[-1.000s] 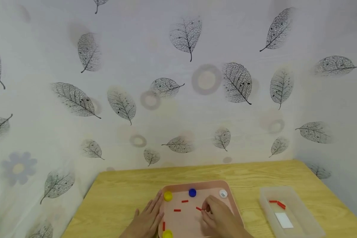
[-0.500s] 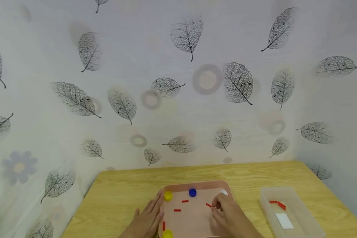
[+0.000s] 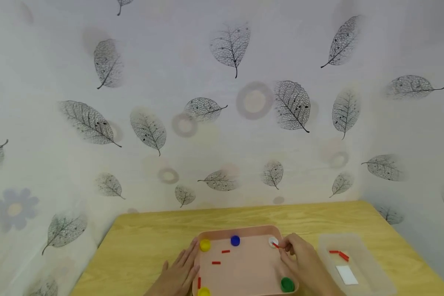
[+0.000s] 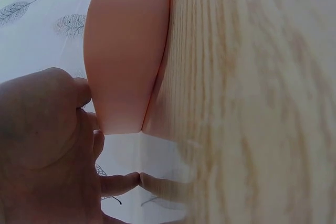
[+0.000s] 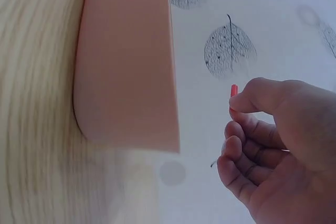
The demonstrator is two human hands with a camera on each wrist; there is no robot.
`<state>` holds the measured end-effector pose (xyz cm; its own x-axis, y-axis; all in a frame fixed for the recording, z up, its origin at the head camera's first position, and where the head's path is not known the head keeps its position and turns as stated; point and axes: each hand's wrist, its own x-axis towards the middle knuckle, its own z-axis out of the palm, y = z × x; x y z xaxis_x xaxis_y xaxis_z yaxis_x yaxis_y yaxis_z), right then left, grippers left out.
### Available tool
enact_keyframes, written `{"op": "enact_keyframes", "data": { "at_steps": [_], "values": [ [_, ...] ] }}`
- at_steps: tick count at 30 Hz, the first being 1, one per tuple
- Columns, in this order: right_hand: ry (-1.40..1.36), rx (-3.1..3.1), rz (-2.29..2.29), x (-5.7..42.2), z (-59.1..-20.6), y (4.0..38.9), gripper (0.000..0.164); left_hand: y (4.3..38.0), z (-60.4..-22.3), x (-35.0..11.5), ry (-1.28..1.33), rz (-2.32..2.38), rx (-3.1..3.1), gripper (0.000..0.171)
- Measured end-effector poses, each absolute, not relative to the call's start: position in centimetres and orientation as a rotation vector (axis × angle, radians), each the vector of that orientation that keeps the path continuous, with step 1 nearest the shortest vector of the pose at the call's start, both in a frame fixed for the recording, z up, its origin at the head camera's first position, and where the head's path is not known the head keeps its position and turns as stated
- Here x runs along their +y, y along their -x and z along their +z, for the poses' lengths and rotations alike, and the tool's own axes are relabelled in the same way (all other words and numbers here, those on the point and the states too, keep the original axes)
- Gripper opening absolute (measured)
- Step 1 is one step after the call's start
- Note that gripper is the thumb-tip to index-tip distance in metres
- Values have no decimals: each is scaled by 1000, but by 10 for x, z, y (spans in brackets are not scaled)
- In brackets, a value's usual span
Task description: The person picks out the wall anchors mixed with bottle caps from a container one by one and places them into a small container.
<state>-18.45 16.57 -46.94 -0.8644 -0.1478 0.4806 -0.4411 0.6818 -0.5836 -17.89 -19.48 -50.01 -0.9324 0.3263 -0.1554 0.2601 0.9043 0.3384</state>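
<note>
My right hand [image 3: 302, 257] pinches a short red stick [image 3: 276, 245] between thumb and index finger, over the far right corner of the pink tray [image 3: 248, 267]. The stick's tip lies at a white round cap [image 3: 273, 241]; whether they touch I cannot tell. In the right wrist view the same red stick [image 5: 234, 91] pokes up from the fingertips, beside the tray's outer wall [image 5: 126, 66]. Fingers extended, my left hand [image 3: 177, 271] rests against the tray's left side. The left wrist view shows that hand [image 4: 47, 140] next to the tray wall [image 4: 128, 51].
Inside the tray are a blue cap [image 3: 235, 241], a green cap [image 3: 287, 284], two yellow caps, one at the far left [image 3: 205, 245], and three red sticks, one near the middle [image 3: 216, 262]. A translucent bin [image 3: 370, 267] with red sticks and a white card [image 3: 346, 275] stands right.
My right hand has moved right and slightly away with the red stick, from mid-tray to the white cap. The green cap has come into view. My left hand stays at the tray's side.
</note>
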Motion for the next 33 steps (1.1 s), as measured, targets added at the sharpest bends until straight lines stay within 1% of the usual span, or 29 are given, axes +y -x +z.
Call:
{"op": "enact_keyframes", "data": {
  "at_steps": [4,13,20,27,33],
  "values": [
    [-373,-2521,962,180,-467,185,24,180,-499,-195,-451,479,2853,67],
    [-283,-2539,893,211,-460,187,20,177,-497,-195,-446,467,2843,68],
    [-192,-2604,883,233,-455,187,8,177,-497,-195,-468,481,2862,67],
    [-172,-2561,826,251,-456,186,11,179,-500,-195,-443,449,2850,68],
    [-165,-2544,804,263,-461,186,10,179,-501,-196,-436,466,2843,68]
  ]
}}
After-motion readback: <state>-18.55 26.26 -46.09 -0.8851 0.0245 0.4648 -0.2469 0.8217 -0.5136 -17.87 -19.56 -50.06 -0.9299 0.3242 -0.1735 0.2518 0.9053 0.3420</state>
